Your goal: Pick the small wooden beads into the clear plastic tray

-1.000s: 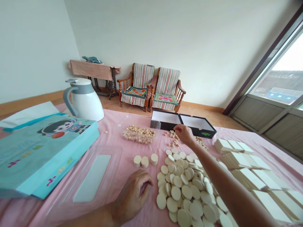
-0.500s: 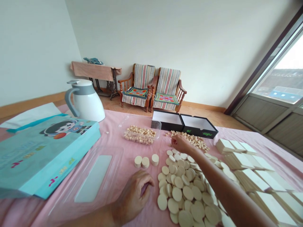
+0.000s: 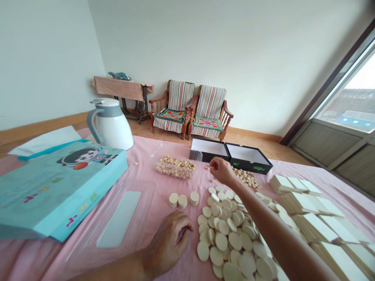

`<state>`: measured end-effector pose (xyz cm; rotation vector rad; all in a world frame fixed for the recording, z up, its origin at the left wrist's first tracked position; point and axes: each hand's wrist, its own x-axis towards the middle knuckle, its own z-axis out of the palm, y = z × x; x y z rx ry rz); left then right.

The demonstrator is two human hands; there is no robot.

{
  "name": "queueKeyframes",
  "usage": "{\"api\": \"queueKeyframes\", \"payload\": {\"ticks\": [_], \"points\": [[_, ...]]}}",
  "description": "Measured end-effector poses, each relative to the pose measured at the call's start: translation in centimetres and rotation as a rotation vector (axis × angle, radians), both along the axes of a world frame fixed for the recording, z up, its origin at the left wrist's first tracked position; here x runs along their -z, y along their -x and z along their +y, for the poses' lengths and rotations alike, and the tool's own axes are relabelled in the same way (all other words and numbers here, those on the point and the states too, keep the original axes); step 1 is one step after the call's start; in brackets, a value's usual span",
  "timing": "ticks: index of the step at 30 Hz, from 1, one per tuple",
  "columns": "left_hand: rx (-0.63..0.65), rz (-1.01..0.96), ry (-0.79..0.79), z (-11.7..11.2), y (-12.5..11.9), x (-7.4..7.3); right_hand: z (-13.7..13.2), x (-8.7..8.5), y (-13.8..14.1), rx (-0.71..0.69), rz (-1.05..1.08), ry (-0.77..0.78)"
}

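Observation:
My right hand (image 3: 220, 170) reaches far across the pink tablecloth, its fingers pinched over the loose pile of small pale beads (image 3: 244, 176) in front of the black box (image 3: 231, 155). What the pinch holds is too small to name. My left hand (image 3: 169, 242) rests curled on the cloth beside a spread of round cream discs (image 3: 231, 238). Three short stacks of discs (image 3: 184, 199) stand just beyond it. A clear tray of small beads (image 3: 175, 167) lies left of my right hand.
A white jug (image 3: 109, 123) stands at the back left. A turquoise cartoon gift bag (image 3: 55, 183) lies on the left, with a clear plastic lid (image 3: 117, 218) beside it. Cream rectangular blocks (image 3: 307, 208) fill the right side. Two striped wooden armchairs (image 3: 191, 109) stand by the far wall.
My right hand dropped from the black box's edge to the bead pile, then lifted slightly with fingers pinched. The left hand stayed put. The view shifted a little.

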<state>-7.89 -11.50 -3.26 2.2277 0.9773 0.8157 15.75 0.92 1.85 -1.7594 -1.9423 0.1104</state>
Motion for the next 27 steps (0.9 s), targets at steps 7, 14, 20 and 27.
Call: {"api": "queueKeyframes", "payload": {"ticks": [7, 14, 20, 27], "points": [[0.014, -0.017, 0.014, -0.1, 0.3, -0.1, 1.9, -3.5, 5.2, -0.179, 0.225, -0.102], [0.030, -0.005, 0.003, -0.1, 0.3, 0.1, 1.8, -3.3, 3.1, -0.067, 0.040, -0.076], [0.039, 0.014, -0.002, -0.1, 0.2, 0.2, 0.8, 0.8, 0.6, -0.126, -0.301, 0.303], [0.035, 0.012, -0.010, -0.2, 0.3, 0.3, 0.5, 2.4, -0.4, -0.082, -0.275, 0.269]]}}
